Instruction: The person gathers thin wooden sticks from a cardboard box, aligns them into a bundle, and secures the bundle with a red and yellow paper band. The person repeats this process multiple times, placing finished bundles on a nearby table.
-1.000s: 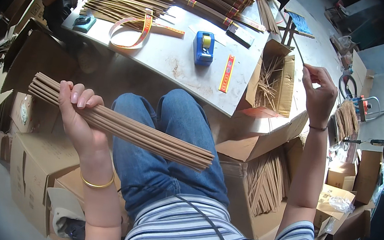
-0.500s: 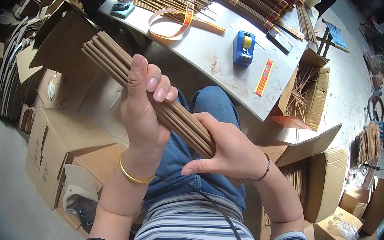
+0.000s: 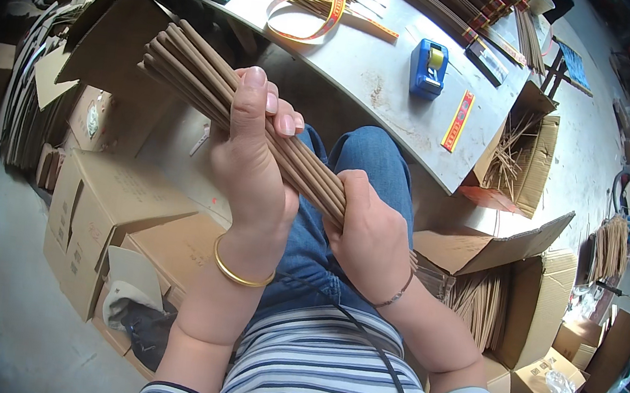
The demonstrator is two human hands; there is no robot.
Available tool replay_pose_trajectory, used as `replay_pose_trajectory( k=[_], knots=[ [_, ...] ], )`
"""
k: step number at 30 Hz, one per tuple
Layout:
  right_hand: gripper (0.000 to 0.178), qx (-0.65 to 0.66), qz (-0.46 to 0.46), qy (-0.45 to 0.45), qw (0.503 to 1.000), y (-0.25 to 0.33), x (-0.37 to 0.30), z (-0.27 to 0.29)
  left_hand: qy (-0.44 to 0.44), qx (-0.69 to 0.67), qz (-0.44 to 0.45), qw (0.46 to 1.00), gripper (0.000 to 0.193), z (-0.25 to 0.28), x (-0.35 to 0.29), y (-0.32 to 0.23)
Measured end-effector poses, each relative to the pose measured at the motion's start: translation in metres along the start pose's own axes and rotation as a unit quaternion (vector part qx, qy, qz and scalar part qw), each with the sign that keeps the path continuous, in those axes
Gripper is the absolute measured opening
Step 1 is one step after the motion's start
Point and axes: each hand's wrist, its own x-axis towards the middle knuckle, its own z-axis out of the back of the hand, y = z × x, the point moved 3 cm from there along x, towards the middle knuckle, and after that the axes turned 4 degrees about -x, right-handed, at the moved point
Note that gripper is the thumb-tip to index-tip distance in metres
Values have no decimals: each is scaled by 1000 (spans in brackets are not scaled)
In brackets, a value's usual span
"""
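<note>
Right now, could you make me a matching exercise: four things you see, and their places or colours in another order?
Things:
1. Bundle of sticks
2. Tape dispenser
3. Bangle
4. Curled strip

Places or colours:
A. Around the left wrist
B. Red and yellow, on the table
C. In the left hand and right hand
D. Blue, on the table

Pairs: 1-C, 2-D, 3-A, 4-B

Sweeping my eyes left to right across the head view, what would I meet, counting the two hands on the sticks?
Stacked sheets → left hand → right hand → red-and-yellow strip → box by the table → far stick bundle.
</note>
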Motion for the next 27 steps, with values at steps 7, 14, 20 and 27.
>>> replay_pose_trajectory(
  k=[7, 14, 20, 27],
  knots=[
    [32, 116, -5, 89, 989, 7, -2, 10, 127, 0, 81, 989, 19, 0, -4, -5],
    [29, 670, -153, 440, 578, 6, -10, 5, 272, -459, 271, 801, 17, 2, -1, 6],
    [24, 394, -158, 281, 861, 10, 0, 12, 176, -117, 170, 963, 13, 4, 6, -4],
    [35, 375, -179, 348, 841, 9, -1, 25, 143, -124, 158, 969, 20, -3, -8, -10]
  ],
)
